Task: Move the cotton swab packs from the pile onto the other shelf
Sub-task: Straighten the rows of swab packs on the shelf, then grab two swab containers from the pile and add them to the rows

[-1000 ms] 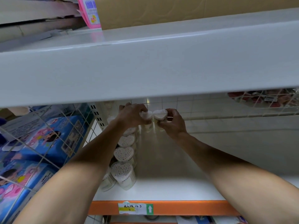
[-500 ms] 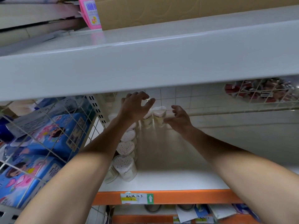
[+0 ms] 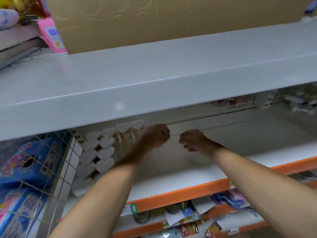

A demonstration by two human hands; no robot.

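Observation:
Heart-shaped cotton swab packs (image 3: pixel 103 152) stand in two rows along the left side of the white shelf (image 3: pixel 171 179) with the orange front edge. Two more packs (image 3: pixel 130 127) stand at the back, just under the upper shelf. My left hand (image 3: pixel 157 137) hovers to the right of those back packs, fingers loosely curled, holding nothing. A little further right, my right hand (image 3: pixel 193 140) is also loosely curled and holds nothing. The view is blurred by motion.
A broad grey upper shelf (image 3: pixel 154 83) overhangs my hands and carries a cardboard box (image 3: pixel 137 19) and a pink pack (image 3: pixel 51 38). A wire mesh divider (image 3: pixel 56 152) on the left fences off blue packages (image 3: pixel 25 162). Small goods lie on the shelf below (image 3: pixel 188 227).
Both hands let go of the two packs at the back of the shelf and drew back to the right. The view swung up and to the right.

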